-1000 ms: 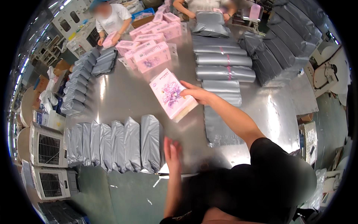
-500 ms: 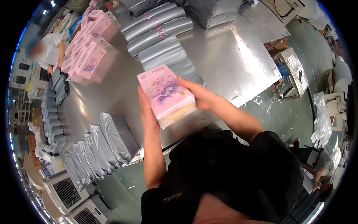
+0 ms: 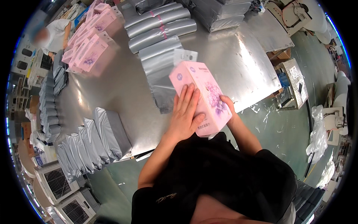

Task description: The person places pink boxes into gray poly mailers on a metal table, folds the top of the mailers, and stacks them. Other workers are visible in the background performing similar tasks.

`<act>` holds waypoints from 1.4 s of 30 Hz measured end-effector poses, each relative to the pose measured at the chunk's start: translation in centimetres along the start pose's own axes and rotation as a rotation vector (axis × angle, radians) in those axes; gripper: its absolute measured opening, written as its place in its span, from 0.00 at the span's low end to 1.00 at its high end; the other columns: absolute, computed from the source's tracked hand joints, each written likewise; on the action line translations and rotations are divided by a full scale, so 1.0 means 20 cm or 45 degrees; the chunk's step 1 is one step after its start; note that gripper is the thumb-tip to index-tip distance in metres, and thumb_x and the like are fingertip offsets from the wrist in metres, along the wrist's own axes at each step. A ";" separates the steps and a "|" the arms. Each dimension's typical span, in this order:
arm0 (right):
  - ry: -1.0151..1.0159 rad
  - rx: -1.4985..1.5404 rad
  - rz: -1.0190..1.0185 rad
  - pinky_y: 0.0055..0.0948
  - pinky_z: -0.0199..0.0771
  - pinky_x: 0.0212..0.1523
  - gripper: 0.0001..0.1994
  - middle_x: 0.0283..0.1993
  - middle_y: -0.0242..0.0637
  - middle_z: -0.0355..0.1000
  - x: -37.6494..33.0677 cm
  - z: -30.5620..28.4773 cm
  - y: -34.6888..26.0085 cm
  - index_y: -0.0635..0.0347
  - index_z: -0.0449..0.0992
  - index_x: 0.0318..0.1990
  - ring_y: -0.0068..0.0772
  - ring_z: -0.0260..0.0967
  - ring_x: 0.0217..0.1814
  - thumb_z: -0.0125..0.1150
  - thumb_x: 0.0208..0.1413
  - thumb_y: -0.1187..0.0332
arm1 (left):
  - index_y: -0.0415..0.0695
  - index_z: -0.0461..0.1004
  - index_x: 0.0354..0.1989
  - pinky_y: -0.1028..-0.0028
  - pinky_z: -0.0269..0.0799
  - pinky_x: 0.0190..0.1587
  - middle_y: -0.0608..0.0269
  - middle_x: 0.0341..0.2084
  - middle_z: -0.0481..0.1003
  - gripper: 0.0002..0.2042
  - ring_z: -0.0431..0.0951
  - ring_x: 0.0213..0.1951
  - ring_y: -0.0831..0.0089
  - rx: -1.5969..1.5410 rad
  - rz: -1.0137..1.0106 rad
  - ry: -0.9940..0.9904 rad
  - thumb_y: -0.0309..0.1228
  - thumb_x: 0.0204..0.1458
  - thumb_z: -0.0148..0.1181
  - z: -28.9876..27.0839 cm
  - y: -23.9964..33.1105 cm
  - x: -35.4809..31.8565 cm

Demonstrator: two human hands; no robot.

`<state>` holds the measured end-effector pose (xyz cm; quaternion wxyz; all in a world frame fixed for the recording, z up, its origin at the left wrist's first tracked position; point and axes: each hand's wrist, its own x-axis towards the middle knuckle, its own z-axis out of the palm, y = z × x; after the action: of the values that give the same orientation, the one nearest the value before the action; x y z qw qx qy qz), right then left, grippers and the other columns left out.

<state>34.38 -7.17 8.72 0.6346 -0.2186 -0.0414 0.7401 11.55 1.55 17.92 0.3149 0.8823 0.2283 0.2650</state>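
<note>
Between my two hands stands a pink tissue pack (image 3: 213, 91) with a purple flower print, tilted above the metal table's front edge. A clear tab with holes (image 3: 185, 55) sticks out at its far end. My left hand (image 3: 185, 114) presses against the pack's left side, fingers extended along it and thumb near the front edge. My right hand (image 3: 230, 107) grips the opposite side, its thumb on the printed face and its other fingers hidden behind. Just beyond the pack lies a stack of flat grey plastic bags (image 3: 158, 69).
Grey rolls (image 3: 164, 35) and large grey wrapped bundles (image 3: 223, 16) occupy the far side. More pink packs (image 3: 89, 52) are heaped far left, near another person (image 3: 56, 35). Filled grey bags (image 3: 108, 130) line the near left table edge (image 3: 143, 151).
The pack has moved right and turned upright, showing its side and clear tab. My left hand has shifted onto that side, and my right hand has come lower.
</note>
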 end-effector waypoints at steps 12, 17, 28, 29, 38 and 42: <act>0.208 -0.033 -0.227 0.46 0.76 0.63 0.36 0.61 0.51 0.74 -0.19 -0.15 -0.04 0.68 0.64 0.68 0.49 0.76 0.60 0.67 0.55 0.60 | 0.50 0.63 0.73 0.51 0.54 0.72 0.45 0.68 0.65 0.29 0.65 0.68 0.47 0.520 -0.470 0.003 0.48 0.66 0.51 0.01 -1.00 0.17; 0.237 -0.269 -0.335 0.45 0.74 0.65 0.43 0.69 0.49 0.66 -0.17 -0.05 0.00 0.58 0.53 0.76 0.47 0.68 0.68 0.68 0.56 0.60 | 0.53 0.70 0.68 0.57 0.65 0.63 0.54 0.52 0.80 0.27 0.77 0.56 0.57 0.165 -0.939 -0.187 0.54 0.66 0.46 -0.07 -1.04 0.27; 0.129 -0.966 -0.105 0.36 0.66 0.70 0.46 0.74 0.45 0.59 -0.02 -0.01 0.34 0.53 0.44 0.80 0.40 0.62 0.73 0.62 0.56 0.78 | 0.48 0.76 0.41 0.60 0.71 0.55 0.60 0.39 0.75 0.14 0.75 0.50 0.58 0.831 -0.096 -0.238 0.32 0.45 0.68 0.03 -1.01 -0.03; 0.120 -1.040 -0.094 0.36 0.66 0.70 0.47 0.75 0.46 0.59 -0.03 0.00 0.35 0.52 0.44 0.80 0.40 0.61 0.73 0.63 0.56 0.76 | 0.47 0.77 0.40 0.60 0.72 0.53 0.60 0.38 0.75 0.13 0.76 0.48 0.58 0.831 -0.099 -0.213 0.31 0.45 0.68 0.03 -1.03 -0.03; 0.214 -2.956 -0.912 0.44 0.71 0.56 0.19 0.55 0.43 0.71 0.50 0.01 -0.04 0.53 0.78 0.52 0.48 0.71 0.55 0.69 0.53 0.62 | 0.38 0.82 0.33 0.72 0.74 0.31 0.64 0.26 0.81 0.04 0.79 0.27 0.75 -0.296 -0.852 0.117 0.25 0.51 0.66 -0.02 -1.13 0.06; 0.002 -3.021 -1.314 0.41 0.72 0.46 0.06 0.37 0.39 0.73 0.73 0.10 -0.06 0.52 0.77 0.38 0.45 0.74 0.43 0.63 0.54 0.66 | 0.40 0.81 0.35 0.72 0.75 0.34 0.63 0.27 0.80 0.04 0.79 0.29 0.76 -0.335 -0.809 0.316 0.24 0.51 0.66 -0.04 -1.17 -0.03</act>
<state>33.32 7.46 6.91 0.2646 -0.6040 -0.7477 -0.0776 5.12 17.85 2.46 0.4623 0.6804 0.4914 0.2862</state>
